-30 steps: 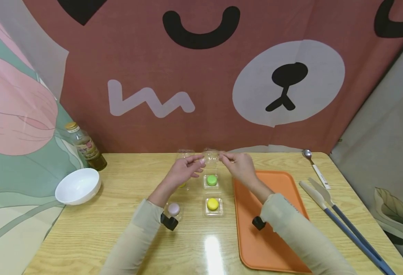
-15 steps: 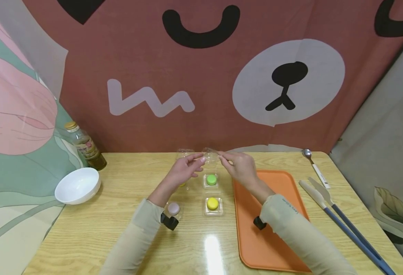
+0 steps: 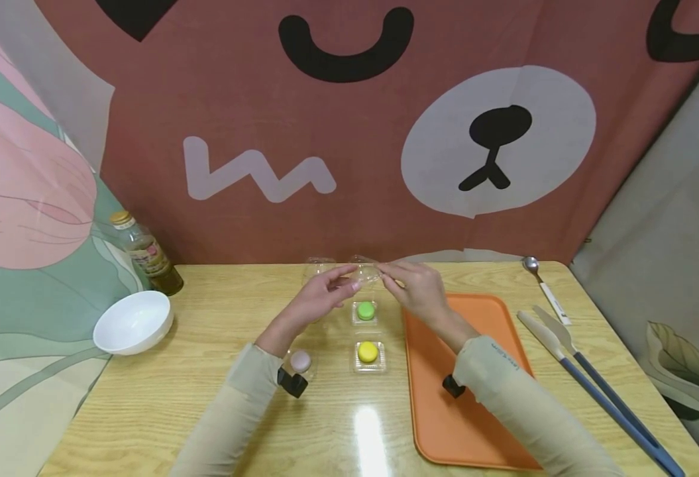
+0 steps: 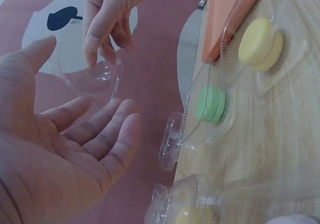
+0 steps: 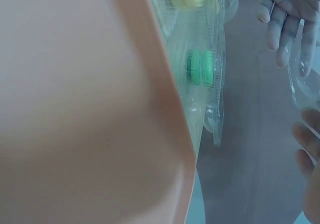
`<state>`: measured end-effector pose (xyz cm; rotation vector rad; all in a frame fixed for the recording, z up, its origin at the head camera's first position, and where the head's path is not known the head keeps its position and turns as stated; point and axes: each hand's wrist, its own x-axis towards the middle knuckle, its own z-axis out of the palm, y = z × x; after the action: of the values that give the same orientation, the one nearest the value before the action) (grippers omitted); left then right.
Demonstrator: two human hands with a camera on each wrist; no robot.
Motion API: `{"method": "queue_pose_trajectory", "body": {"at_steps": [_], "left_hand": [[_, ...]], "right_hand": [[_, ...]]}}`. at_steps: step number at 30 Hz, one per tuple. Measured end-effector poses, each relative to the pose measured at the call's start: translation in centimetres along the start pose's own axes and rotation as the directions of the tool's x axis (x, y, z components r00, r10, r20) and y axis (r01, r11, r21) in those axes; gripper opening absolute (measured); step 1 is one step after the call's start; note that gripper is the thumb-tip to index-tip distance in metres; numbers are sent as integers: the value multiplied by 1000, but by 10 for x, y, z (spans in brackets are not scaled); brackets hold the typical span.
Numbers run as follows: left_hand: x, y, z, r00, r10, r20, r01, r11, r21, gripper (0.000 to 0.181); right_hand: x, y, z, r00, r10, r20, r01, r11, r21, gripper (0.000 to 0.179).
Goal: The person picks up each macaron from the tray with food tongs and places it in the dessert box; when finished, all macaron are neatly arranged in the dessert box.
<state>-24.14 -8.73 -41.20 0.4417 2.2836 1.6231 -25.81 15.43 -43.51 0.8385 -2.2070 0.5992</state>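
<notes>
Between the two hands, above the back of the table, is a clear plastic clamshell box (image 3: pixel 366 271). My right hand (image 3: pixel 415 291) pinches its edge between thumb and fingers. My left hand (image 4: pixel 75 139) has the palm turned up and the fingers extended, with the fingertips right at the box's lower rim. Below the hands, a green macaron (image 3: pixel 366 310) sits in an opened clear case. Nearer to me a yellow macaron (image 3: pixel 367 352) sits in a similar case. A lilac macaron (image 3: pixel 300 361) lies beside the left wrist. Another yellow macaron (image 4: pixel 195 216) is partly hidden by its plastic case.
An orange tray (image 3: pixel 462 424) lies under the right forearm. Two blue-handled spreading knives (image 3: pixel 593 381) and a spoon (image 3: pixel 554 301) are at the right. On the left stand a white bowl (image 3: pixel 134 322) and a bottle (image 3: pixel 152 258) with a gold cap. A printed cloth (image 3: pixel 254 232) hangs behind the table.
The clear box has tilted between the hands. My left fingers have shifted slightly toward it, and the left hand now hides the far yellow macaron in the head view.
</notes>
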Motion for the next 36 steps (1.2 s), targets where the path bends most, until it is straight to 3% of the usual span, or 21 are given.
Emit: {"method": "queue_pose_trajectory", "body": {"at_steps": [3,6,10,14,21,31,36], "left_hand": [[-1,-1,-2,1000,10,-20,-10,999,37,61],[-1,-1,-5,999,37,-25,-35,997,71,61],[0,-1,-9,998,59,-3,-58,992,111,64],[1,-5,-12,997,82,9,-82,981,174,68],[4,-11,-13,988,150,31,-153,956,249,73],[4,-13,-7,987,163,11,-155,918,366,82],[5,-11,-5,986,164,3,-152,907,393,84]], "right_hand": [[-1,2,-2,997,23,75,-27,998,51,29],[-1,3,-5,979,75,192,-100,987,127,36],[0,5,-12,926,134,354,-221,951,219,53],[0,7,-18,881,138,453,-278,925,259,63],[1,9,-18,867,117,484,-282,917,284,66],[1,8,-18,809,180,560,-385,882,273,82],[1,7,-19,816,167,554,-378,879,291,83]]}}
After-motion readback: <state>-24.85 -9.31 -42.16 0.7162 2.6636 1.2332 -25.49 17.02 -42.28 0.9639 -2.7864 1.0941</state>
